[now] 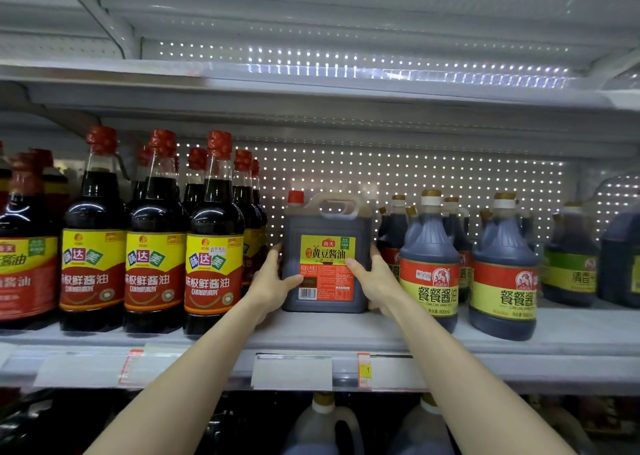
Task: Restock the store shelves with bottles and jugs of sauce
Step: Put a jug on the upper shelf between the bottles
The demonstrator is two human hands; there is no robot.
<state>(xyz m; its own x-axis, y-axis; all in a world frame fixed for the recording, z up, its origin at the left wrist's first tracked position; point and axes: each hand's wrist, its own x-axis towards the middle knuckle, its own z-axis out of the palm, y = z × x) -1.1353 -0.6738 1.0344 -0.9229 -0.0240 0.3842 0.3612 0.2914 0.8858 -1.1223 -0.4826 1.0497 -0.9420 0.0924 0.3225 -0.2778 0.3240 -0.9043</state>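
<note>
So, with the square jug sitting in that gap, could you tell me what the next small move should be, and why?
Probably let go and draw both hands straight back. The square jug seems to stand flat on the shelf, label forward, clear of the tall bottles and round jugs; the left hand and right hand grip its sides.

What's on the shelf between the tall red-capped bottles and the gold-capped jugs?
Head view: one square dark jug, held by the left hand and right hand.

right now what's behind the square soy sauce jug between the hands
Above and left of the soy sauce jug only the perforated back panel shows. The spot directly behind its body is covered.
</note>
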